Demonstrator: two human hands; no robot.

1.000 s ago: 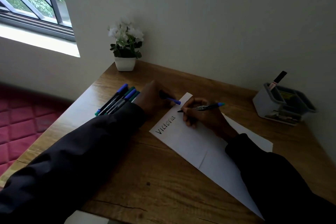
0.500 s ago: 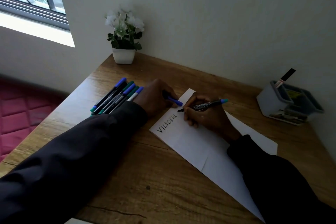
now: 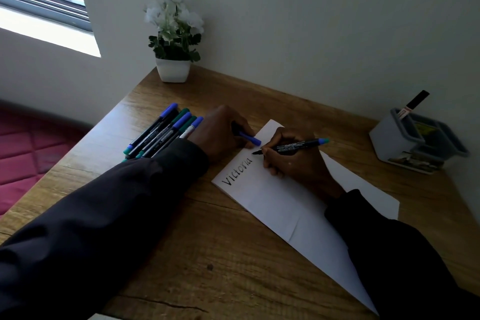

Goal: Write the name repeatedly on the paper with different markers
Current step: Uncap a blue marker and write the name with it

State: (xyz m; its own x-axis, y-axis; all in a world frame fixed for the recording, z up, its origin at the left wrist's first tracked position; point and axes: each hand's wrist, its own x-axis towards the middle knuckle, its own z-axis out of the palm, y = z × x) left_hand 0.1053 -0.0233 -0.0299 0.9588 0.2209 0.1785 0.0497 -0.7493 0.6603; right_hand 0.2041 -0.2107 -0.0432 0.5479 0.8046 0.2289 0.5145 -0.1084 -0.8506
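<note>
My right hand [image 3: 293, 161] grips the marker [image 3: 291, 147], tip just past "Victoria". My left hand [image 3: 223, 132], closed on the blue cap [image 3: 250, 138], should pin the paper [image 3: 280, 202] firmly.

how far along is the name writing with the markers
Done: "Victoria" written once on the paper. In hand: the right hand holds a marker at the word's end; the left hand holds its cap. Left: repeats with the markers lying beside it.

Right hand [image 3: 293, 161] holds a marker [image 3: 293, 147] tip-down on the paper [image 3: 275, 205].
</note>
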